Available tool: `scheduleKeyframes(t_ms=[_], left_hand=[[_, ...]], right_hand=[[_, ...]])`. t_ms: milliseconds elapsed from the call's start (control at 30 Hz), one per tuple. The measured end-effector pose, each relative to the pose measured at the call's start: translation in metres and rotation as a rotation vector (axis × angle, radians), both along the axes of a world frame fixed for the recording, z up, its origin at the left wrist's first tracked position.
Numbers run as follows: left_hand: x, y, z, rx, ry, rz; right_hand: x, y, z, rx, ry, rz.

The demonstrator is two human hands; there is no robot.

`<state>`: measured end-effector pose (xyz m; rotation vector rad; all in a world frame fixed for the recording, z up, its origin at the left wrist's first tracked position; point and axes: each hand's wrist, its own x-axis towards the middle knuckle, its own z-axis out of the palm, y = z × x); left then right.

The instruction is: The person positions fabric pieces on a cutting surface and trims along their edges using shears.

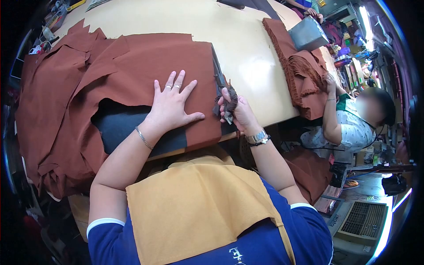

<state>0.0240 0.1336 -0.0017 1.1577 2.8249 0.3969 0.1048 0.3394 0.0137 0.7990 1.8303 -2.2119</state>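
Reddish-brown fabric [145, 53] lies spread over the table, with a cut-out gap where a dark surface [128, 123] shows. My left hand [174, 99] rests flat on this fabric, fingers spread, rings on two of them. At the fabric's right edge, my right hand [240, 108] is closed around the handles of large scissors [217, 66], which are wrapped in dark cloth. The blades point away from me along the edge; how far they are parted is hard to see.
A co-worker [349, 119] at the right touches a folded stack of brown fabric [304, 75]. A grey metal box [308, 33] stands beyond it on the pale table [251, 53]. Another person's hand [312, 12] shows at the top right. More brown fabric [309, 172] hangs low at the right.
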Motion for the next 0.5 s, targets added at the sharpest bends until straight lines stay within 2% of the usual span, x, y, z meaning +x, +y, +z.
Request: scheduleKeyframes(t_ms=[500], left_hand=[[0.0006, 0.0005, -0.001, -0.013, 0.005, -0.003]], right_hand=[[0.0001, -0.0002, -0.0005, -0.014, 0.013, 0.024]])
